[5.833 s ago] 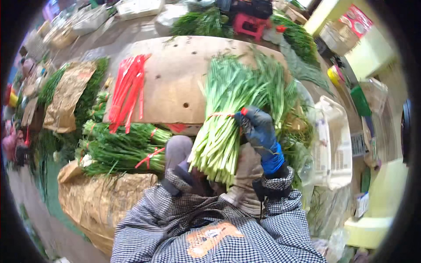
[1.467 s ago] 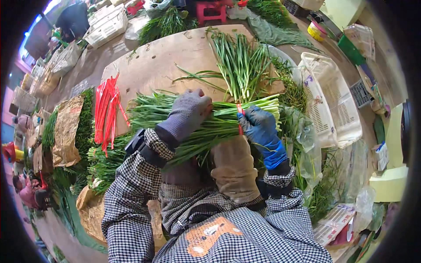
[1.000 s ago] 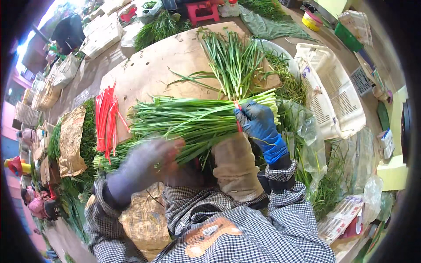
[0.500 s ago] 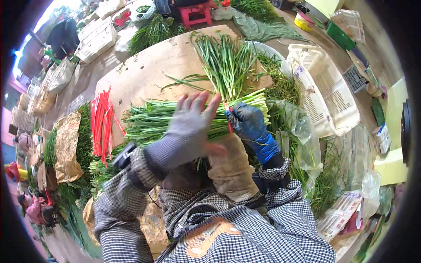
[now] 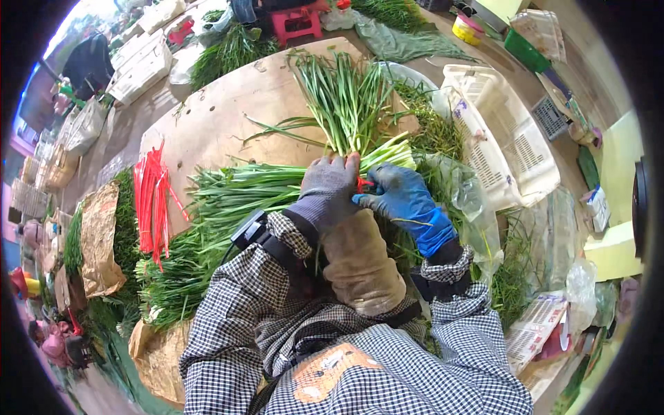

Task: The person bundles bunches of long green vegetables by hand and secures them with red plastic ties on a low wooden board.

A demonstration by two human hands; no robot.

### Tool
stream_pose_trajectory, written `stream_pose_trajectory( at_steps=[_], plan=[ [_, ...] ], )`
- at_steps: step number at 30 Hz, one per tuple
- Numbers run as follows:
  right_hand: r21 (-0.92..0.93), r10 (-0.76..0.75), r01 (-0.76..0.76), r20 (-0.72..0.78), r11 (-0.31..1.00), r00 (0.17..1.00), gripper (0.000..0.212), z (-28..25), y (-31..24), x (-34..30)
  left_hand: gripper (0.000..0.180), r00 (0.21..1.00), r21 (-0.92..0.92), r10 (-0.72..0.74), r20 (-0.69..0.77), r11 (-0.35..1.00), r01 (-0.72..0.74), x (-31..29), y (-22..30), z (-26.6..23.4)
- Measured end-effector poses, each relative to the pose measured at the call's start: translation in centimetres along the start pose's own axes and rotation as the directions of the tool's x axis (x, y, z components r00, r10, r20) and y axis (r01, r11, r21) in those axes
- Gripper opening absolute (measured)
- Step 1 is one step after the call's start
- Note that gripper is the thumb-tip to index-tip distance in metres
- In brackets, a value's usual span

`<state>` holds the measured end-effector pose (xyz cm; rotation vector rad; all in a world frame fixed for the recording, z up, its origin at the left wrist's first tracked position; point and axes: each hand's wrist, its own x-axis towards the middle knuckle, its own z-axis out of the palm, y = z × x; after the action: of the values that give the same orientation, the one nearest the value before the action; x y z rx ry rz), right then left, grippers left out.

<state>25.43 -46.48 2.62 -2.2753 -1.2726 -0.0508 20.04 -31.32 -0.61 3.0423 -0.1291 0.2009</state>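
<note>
"Where the right hand (image 5: 404, 197) was placed, which containers stood nearby?"

"To its right, a white slotted crate (image 5: 508, 149), its inner wall in view. Nearer lay a clear plastic bag (image 5: 472, 195); whether the greens there were inside or beneath it, I could not tell."

"And the hands?"

"The left hand (image 5: 328, 190), grey-gloved, lay back uppermost across the bundle of green stalks (image 5: 242, 190), whose leaves spread leftward. The right, blue-gloved, had thumb and forefinger at the red tie (image 5: 364, 184), near the pale ends. Whether either was gripping, I could not tell."

"Edges and room?"

"The board (image 5: 221, 114) showed widest beyond and left of the left hand. Red strips (image 5: 151, 204) lay at its left edge; a loose bunch (image 5: 346, 93) lay just beyond both hands."
</note>
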Motion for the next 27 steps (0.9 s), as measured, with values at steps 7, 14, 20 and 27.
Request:
stream_pose_trajectory(
  at_steps=[7, 14, 20, 27],
  plan=[
    [-0.018, 0.084, -0.082, 0.193, 0.996, 0.978, 0.031, -0.1, 0.7, 0.4, 0.079, 0.991, -0.073, -0.008, -0.131, 0.997, -0.001, -0.7, 1.1, -0.2],
    [0.005, 0.025, -0.027, 0.17, 1.0, 0.985, 0.015, 0.5, -0.5, 0.6, 0.058, 0.99, 0.012, -0.038, -0.135, 0.999, 0.04, -1.6, 0.1, 1.0],
    [-0.082, -0.023, 0.033, 0.117, 0.996, 0.993, 0.022, 1.4, 0.7, 0.0, 0.078, 0.991, -0.077, -0.077, -0.106, 0.995, 0.069, -1.4, 1.1, 0.3],
    [-0.14, -0.101, 0.106, 0.042, 0.985, 0.994, 0.021, 1.1, -0.5, 1.7, 0.075, 0.964, -0.127, -0.211, -0.159, 0.973, 0.192, -1.4, 0.4, 0.4]
  ],
)
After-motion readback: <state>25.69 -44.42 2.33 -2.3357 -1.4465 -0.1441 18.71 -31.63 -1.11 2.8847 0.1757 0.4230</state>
